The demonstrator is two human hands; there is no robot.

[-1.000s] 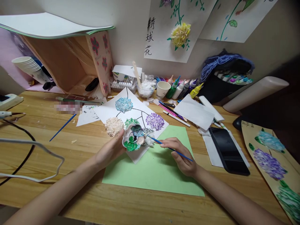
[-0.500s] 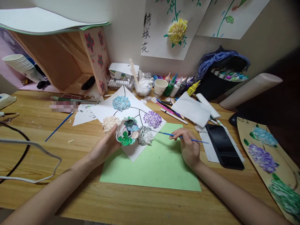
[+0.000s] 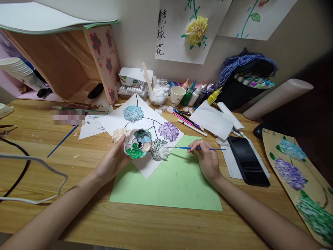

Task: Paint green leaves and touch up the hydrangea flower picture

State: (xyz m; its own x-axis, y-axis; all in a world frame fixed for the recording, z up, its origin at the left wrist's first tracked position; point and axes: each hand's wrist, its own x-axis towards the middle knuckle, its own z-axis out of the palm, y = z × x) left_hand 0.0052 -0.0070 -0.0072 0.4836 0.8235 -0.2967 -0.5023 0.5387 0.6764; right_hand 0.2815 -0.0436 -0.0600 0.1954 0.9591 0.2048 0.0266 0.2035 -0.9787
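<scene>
My left hand grips a flower-shaped paint palette by its left edge, tilted over the white paper. Green, blue, dark and pale pink paint fill its wells. In my right hand a thin blue paintbrush lies nearly level, its tip at the grey-and-white textured flower; I cannot tell whether it touches. The white paper carries drawn dark stems, a blue flower, a purple flower and a cream flower partly behind the palette. Beneath it lies a green sheet.
A phone rests on paper to the right, beside a finished-looking flower picture. Paint bottles, a paper cup and a bowl of white pulp line the back. Another brush and cables lie left.
The palette in my left hand has shifted slightly left and up. The paintbrush has turned closer to level, its tip moving left onto or over the grey-and-white flower.
</scene>
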